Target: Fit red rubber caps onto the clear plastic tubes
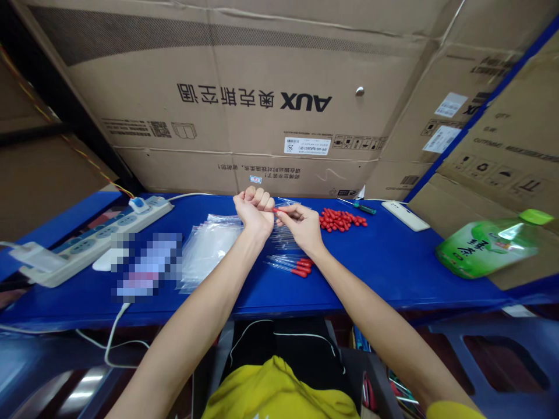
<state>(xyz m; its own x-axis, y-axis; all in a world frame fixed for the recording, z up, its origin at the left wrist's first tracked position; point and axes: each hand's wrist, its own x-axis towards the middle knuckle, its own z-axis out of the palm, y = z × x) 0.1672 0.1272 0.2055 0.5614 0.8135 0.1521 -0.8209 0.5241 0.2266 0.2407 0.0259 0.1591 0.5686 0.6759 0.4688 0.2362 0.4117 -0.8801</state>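
Dropper (276, 210) sits between our 2 hands, held just above the back of the blue table (393, 273), close to the cardboard box (244, 116).

Left hand (254, 210): closed fist around the clear tube. Right hand (301, 226): thumb and forefinger pinched on the red bulb end.

Handling, our read: light, thin-walled, slippery. We cannot tell glass from plastic, so we treat it as fragile. The tube is stiff and the bulb looks like soft rubber. The best hold looks like the tube close to the bulb, not the fine tip.

Nearby:
- More capped droppers (292, 265) lie side by side under the right wrist.
- Loose red bulbs (343, 220) are piled just right of the right hand.
- A screwdriver (364, 206) lies behind the pile.

Containers:
- Clear bags (209, 247) are stacked flat, left of the left forearm. They look empty.
- 1 green bottle (489, 244) lies on its side at far right, cap on. We cannot read the fill level.

Power strip (96, 238) is at far left.
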